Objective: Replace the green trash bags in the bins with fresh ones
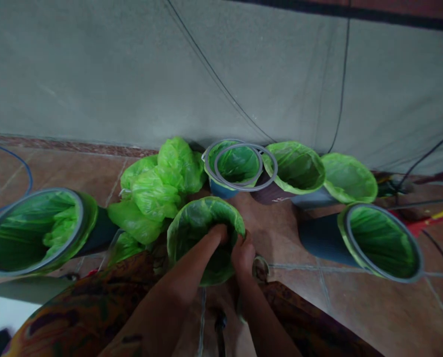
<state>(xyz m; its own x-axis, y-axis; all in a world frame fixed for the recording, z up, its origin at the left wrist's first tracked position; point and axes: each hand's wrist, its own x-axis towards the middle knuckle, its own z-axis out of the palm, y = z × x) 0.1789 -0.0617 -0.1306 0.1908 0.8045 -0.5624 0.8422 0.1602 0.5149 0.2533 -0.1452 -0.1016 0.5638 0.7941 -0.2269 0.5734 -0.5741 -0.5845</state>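
Right hand (243, 250) grasps the right rim of the green-lined bin (184, 225) at frame centre; left hand (220, 234) is down inside it, fingers hidden, grip cannot be told; bunched green bags (156, 188) lie just left; grey ring (275, 168) overlaps the blue bin (221, 190), upper centre.

Dim, cool, flat light; shadow pooled inside round translucent green plastic liner (189, 223); faint shadow line beside thin black cable (221, 82) on smooth grey wall (94, 74); edges stretched; fine detail soft.
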